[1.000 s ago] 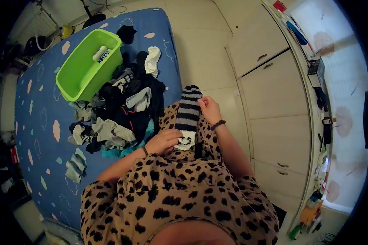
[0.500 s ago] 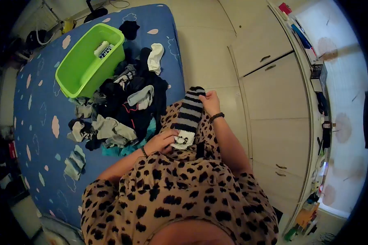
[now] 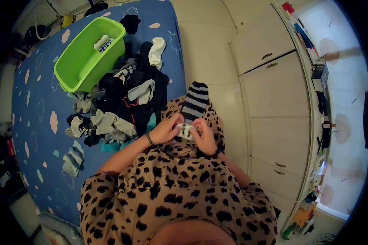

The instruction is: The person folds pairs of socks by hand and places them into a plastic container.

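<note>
A black and grey striped sock (image 3: 195, 104) with a white patterned end lies across my lap, its dark end pointing away from me. My left hand (image 3: 167, 128) pinches the left edge near the white end. On the other side, my right hand (image 3: 204, 136) has its fingers closed on the right edge of the same part. Between my fingers the white part looks bunched. To the left, a pile of dark and grey socks and clothes (image 3: 114, 126) spreads over the blue bed, and a white sock (image 3: 156, 53) lies at its far edge.
A green tub (image 3: 75, 65) with a small white packet (image 3: 103, 43) inside stands on the blue bed (image 3: 37, 134). A black sock (image 3: 130, 24) lies beyond it, a grey-green one (image 3: 73, 158) nearer. Pale cabinets (image 3: 278, 98) and a cluttered ledge are at the right.
My right hand has moved from the sock's far end down to the white end. My left hand has risen slightly along the edge, and the white part has become bunched.
</note>
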Demonstrator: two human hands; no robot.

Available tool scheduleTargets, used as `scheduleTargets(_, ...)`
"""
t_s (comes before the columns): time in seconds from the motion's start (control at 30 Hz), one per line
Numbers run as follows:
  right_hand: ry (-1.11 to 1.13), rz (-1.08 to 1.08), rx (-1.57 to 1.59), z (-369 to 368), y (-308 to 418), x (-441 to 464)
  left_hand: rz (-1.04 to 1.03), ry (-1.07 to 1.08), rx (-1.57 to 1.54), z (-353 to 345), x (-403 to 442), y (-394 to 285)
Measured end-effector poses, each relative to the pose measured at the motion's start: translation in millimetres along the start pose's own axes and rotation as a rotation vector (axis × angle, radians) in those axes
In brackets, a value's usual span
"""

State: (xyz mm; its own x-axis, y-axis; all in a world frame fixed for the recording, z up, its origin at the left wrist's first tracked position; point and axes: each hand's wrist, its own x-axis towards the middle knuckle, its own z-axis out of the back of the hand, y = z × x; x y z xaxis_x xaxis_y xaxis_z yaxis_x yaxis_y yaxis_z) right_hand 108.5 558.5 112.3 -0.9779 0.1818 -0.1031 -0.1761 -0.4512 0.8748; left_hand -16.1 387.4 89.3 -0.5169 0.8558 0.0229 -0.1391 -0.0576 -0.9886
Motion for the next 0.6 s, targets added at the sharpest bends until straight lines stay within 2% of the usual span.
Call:
scheduleTargets(0.03, -0.078, -0.185, 0.164, -4, -5, 2, 0.004, 0.007, 0.006, -2, 3, -2)
scheduleTargets(0.1, -0.113, -0.138, 0.201, -6, -16, 5, -0.051, -0.105, 0.287, -3, 9, -8)
scheduleTargets(0.13, -0.081, -0.225, 0.29, 0, -16, 8, -0.31, -0.152, 0.501, -4, 9, -13)
scheduleTargets(0.17, -0.048, -0.312, 0.378, 5, -16, 11, -0.32, -0.153, 0.501, -1, 12, -16)
scheduleTargets(0.23, -0.028, -0.356, 0.382, 11, -14, 17, -0.685, -0.025, 0.744, 4, 11, -22)
scheduleTargets(0.3, 0.021, -0.438, 0.39, 15, -13, 22, -0.608, 0.043, 0.785, 1, 12, -8)
scheduleTargets(0.37, -0.004, -0.375, 0.458, 12, -13, 22, -0.529, 0.104, 0.632, 2, 25, 10)
scheduleTargets(0.43, -0.228, 0.21, -0.221, 17, 22, 19, -0.458, 0.075, 0.6, 5, 38, 5)
scheduleTargets(0.47, -0.137, 0.269, -0.278, 21, 28, 17, -0.375, 0.069, 0.483, 7, 47, 9)
scheduleTargets(0.53, -0.165, 0.21, -0.298, 22, 22, 14, -0.2, 0.058, 0.217, 10, 59, 5)
scheduleTargets(0.57, -0.193, 0.146, -0.313, 21, 16, 13, -0.203, 0.063, 0.216, 10, 63, 3)
scheduleTargets(0.6, -0.246, 0.141, -0.31, 20, -1, 17, -0.075, 0.02, 0.171, 11, 66, -5)
